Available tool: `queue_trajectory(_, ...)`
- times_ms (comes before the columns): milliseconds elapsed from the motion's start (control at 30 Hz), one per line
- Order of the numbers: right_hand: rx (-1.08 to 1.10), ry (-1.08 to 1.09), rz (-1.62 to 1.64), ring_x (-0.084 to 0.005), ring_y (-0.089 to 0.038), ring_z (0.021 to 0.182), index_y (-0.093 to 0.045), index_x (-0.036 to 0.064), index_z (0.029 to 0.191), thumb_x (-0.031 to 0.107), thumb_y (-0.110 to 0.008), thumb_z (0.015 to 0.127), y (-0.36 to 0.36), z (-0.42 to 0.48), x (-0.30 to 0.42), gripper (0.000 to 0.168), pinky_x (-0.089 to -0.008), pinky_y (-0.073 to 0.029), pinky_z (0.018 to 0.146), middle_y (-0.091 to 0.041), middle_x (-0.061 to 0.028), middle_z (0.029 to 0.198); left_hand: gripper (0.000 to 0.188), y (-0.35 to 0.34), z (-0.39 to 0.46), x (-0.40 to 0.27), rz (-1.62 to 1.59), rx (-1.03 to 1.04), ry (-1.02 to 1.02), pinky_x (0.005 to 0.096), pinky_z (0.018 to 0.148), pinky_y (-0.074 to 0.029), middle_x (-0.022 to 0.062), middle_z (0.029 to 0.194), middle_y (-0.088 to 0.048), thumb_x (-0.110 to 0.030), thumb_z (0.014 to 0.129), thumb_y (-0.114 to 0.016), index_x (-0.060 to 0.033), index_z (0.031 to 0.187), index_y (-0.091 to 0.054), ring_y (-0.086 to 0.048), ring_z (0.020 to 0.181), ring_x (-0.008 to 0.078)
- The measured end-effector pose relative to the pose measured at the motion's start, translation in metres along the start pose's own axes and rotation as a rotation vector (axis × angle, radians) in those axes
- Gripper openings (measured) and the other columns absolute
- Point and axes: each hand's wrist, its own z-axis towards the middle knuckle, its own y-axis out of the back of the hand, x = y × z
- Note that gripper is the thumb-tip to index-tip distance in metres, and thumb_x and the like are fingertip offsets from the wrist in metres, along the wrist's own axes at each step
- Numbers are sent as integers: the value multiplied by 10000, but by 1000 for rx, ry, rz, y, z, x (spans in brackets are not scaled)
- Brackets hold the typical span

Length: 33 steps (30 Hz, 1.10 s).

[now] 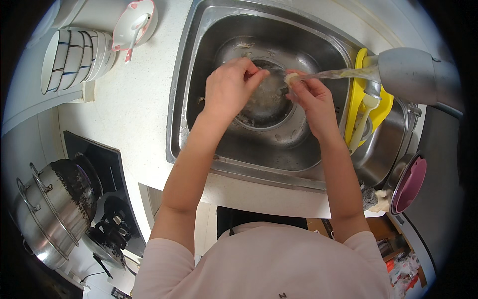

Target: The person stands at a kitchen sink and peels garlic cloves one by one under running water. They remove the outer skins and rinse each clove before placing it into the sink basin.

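My right hand (312,95) pinches a small pale piece of food (291,77), which looks like a peeled clove, between thumb and fingers. Running water (332,74) from the grey faucet head (407,73) strikes it. Just to the left, my left hand (233,84) is held with thumb and forefinger close together; whether anything thin sits between them is too small to tell. Both hands are over the stainless steel sink (298,151). Beneath them is a round metal bowl or drain recess (267,112) with cloudy water. Thin pale scraps (244,45) cling to the sink floor.
Right of the basin are a yellow plastic board or rack (358,86) and a pale-handled utensil (362,127). Nested bowls (410,185) stand at the right edge. Stacked bowls (76,59) and a dish with a spoon (136,30) are left. A steel pot (56,209) stands by the cooktop (97,157).
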Motion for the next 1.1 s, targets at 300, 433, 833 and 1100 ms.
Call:
queue_trajectory(300,35,4,-35,-98,-594,743,-565,-17,1021,76,-582,856,2,1,-11,190,-207,-468,628,-623,-57,886,250,-8,-6,-6,-488,239,100,285,652,-488,118,835,-641,-198,769,-685,-26,949,-662,-613,715,182)
queue_trajectory(433,59,11,-20,-123,-620,750,-553,-22,1012,46,-584,848,2,1,-15,180,-219,-500,665,-628,-77,901,198,-14,-7,-3,-445,167,24,212,600,-457,67,771,-634,-118,787,-660,16,932,-654,-551,646,70)
queue_trajectory(833,146,-146,-14,-115,-608,810,-543,-15,1124,112,-547,889,4,1,-14,268,-234,-521,714,-624,-58,929,173,-11,-7,-1,-634,221,153,238,560,-441,46,663,-602,-153,771,-641,12,822,-634,-523,595,84)
queue_trajectory(1100,202,-96,47,-122,-582,840,-544,-9,1154,209,-485,932,-10,-3,-9,316,-267,-508,774,-594,-60,982,122,-12,-7,-3,-634,342,156,183,594,-426,-13,732,-600,-101,836,-591,13,871,-617,-516,659,28)
